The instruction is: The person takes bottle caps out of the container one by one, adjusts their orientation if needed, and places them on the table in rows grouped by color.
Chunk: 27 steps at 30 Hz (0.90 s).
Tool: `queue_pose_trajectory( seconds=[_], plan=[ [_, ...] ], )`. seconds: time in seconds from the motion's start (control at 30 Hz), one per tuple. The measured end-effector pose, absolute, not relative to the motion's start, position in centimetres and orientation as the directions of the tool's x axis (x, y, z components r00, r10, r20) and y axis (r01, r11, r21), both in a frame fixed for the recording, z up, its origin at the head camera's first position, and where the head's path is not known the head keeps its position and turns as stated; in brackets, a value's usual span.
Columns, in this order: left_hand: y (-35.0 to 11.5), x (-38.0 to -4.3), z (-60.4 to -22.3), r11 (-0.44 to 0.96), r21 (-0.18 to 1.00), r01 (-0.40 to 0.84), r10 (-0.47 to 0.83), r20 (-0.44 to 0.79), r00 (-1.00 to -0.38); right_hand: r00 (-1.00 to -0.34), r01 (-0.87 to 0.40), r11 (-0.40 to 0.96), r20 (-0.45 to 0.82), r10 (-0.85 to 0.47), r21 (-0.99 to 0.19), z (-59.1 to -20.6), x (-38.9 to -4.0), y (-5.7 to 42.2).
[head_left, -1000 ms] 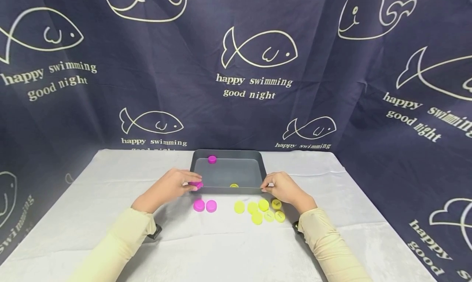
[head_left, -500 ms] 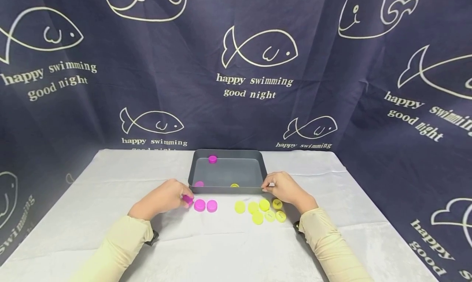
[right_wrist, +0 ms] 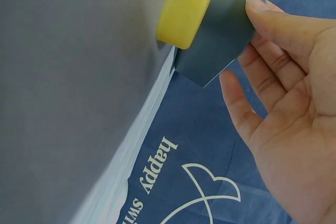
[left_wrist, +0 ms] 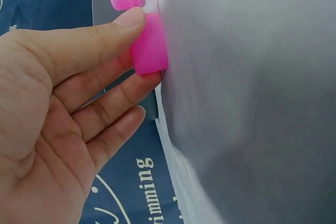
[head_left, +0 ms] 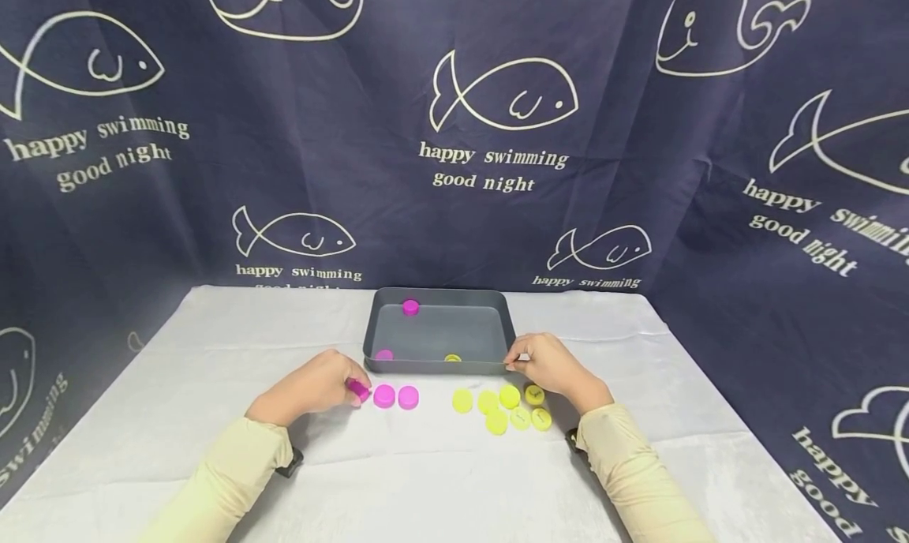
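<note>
My left hand point(head_left: 312, 385) pinches a pink bottle cap point(left_wrist: 149, 45) between thumb and fingers, low over the table in front of the tray's left corner. Two more pink caps point(head_left: 384, 396) lie just right of it. The dark grey tray point(head_left: 440, 366) stands behind them. Inside it are a pink cap point(head_left: 410, 308) at the back, another pink cap by the front left, and a yellow cap point(head_left: 452, 358) by the front wall. At the front right corner, my right hand point(head_left: 550, 365) pinches the tray's rim, thumb on one side of the wall.
Several yellow caps point(head_left: 509, 396) lie loosely grouped before the tray, left of the right forearm. A white cloth point(head_left: 426, 480) covers the table. Dark blue printed curtains point(head_left: 390, 172) rise behind and at both sides.
The left hand left a pink cap inside the tray's front left, then moved down and left to the table and took hold of another pink cap. The right hand stayed at the tray corner.
</note>
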<state>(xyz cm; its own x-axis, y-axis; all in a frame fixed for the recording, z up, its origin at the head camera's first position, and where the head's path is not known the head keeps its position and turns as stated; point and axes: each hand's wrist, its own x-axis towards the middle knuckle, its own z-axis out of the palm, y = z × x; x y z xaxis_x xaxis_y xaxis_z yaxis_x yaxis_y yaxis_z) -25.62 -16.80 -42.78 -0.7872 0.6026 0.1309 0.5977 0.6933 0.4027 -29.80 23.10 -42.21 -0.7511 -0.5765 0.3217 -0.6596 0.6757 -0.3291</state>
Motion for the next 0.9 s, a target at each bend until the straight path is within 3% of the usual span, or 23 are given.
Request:
queue_pose_trajectory(
  seconds=[0.67, 0.9],
  plan=[
    [-17.9, -25.8, -42.0, 0.713, 0.418, 0.563, 0.561, 0.143, -0.816, -0.736, -0.675, 0.670, 0.334, -0.588, -0.309, -42.1, -29.8, 22.9],
    [-18.4, -25.4, -40.5, 0.712, 0.402, 0.576, 0.508, 0.271, -0.818, -0.748, -0.662, 0.679, 0.324, -0.579, -0.317, -42.0, -29.8, 22.9]
  ],
)
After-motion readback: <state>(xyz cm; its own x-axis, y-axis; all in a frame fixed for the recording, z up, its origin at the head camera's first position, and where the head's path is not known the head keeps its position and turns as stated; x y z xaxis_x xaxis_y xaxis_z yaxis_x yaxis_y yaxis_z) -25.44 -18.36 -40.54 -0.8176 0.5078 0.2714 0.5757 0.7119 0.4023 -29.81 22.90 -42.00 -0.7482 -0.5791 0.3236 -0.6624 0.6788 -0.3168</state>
